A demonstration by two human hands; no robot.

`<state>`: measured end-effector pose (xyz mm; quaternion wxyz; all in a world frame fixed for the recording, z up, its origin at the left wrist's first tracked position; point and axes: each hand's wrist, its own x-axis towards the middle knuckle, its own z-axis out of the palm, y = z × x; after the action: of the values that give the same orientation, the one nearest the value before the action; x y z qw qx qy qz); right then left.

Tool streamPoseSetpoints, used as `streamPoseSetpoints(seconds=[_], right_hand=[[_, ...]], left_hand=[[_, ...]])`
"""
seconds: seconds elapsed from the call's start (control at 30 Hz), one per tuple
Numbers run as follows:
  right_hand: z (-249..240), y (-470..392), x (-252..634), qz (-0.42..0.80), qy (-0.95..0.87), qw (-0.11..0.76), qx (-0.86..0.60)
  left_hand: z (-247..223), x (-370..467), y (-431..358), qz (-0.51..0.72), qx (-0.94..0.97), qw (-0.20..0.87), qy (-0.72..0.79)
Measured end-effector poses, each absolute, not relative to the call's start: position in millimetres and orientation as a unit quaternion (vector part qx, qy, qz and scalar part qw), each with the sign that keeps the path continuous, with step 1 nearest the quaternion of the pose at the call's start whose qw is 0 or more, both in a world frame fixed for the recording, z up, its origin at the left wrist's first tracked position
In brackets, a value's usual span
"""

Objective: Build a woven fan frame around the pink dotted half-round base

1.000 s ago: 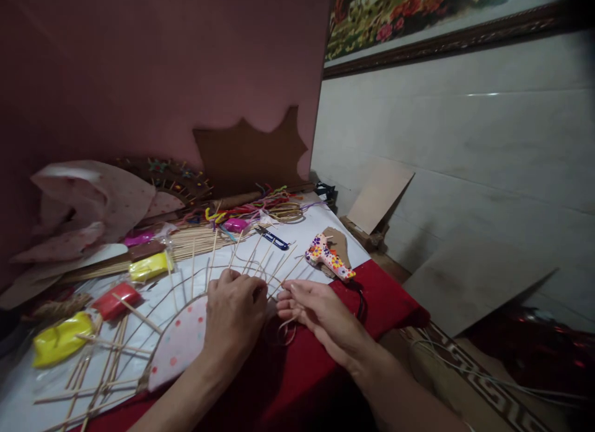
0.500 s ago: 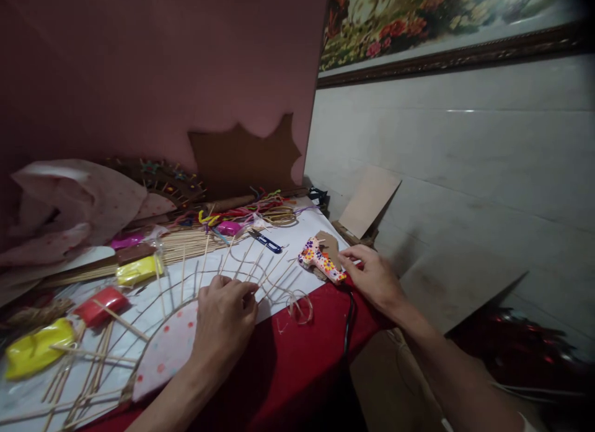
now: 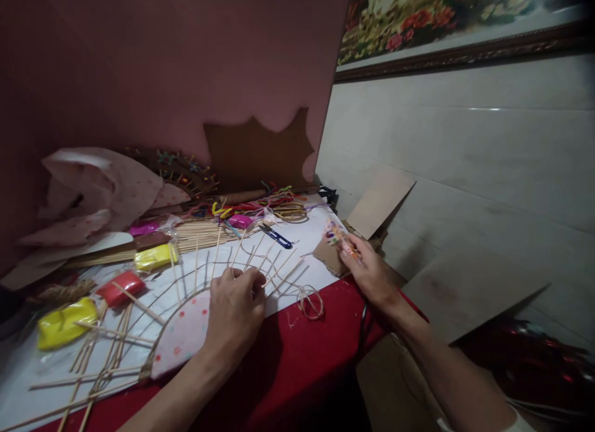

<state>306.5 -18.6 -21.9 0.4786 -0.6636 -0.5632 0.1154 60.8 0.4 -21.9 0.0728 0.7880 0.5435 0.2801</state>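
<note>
My right hand (image 3: 367, 268) is wrapped around a flower-patterned glue gun (image 3: 341, 240), blurred by motion and raised over a piece of brown cardboard (image 3: 328, 256). Closed in a pinch, my left hand (image 3: 239, 305) rests over the right side of a half-round piece covered in dotted pink fabric (image 3: 183, 336). Thin wooden sticks (image 3: 139, 303) fan out from its curved edge. Brown twine (image 3: 310, 303) arcs across the sticks and ends in a loose coil right of my left hand. What the left fingertips pinch, twine or a stick, is hidden.
Blue thread snips (image 3: 276, 235) lie behind the sticks. Yellow (image 3: 67, 323) and red (image 3: 121, 289) clay packets are at left, with a bundle of sticks (image 3: 199, 233) behind. Crumpled dotted fabric (image 3: 106, 184) sits at back left. A red cloth (image 3: 297, 364) covers the table's front edge.
My right hand has closed around the glue gun and lifted it off the cardboard, tilting it. The left hand keeps its pinch at the sticks. The whole view has shifted slightly.
</note>
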Motion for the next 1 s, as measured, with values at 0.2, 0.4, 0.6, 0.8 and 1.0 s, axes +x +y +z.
streamPoseSetpoints(seconds=[0.2, 0.4, 0.6, 0.8, 1.0], right_hand=[[-1, -41, 286, 0.391, -0.399, 0.675, -0.482], [8, -52, 268, 0.517, -0.439, 0.561, -0.475], [2, -54, 256, 0.496, -0.477, 0.485, -0.54], [-3, -56, 251, 0.578, -0.512, 0.393, -0.499], [-12, -57, 247, 0.633, -0.49, 0.361, -0.479]], left_hand=[[-26, 59, 3, 0.283, 0.786, 0.086, 0.543], [-28, 59, 3, 0.27, 0.808, 0.069, 0.52], [-32, 59, 5, 0.217, 0.836, 0.043, 0.502], [-30, 59, 7, 0.252, 0.806, 0.069, 0.531], [-25, 62, 4, 0.259, 0.794, 0.072, 0.545]])
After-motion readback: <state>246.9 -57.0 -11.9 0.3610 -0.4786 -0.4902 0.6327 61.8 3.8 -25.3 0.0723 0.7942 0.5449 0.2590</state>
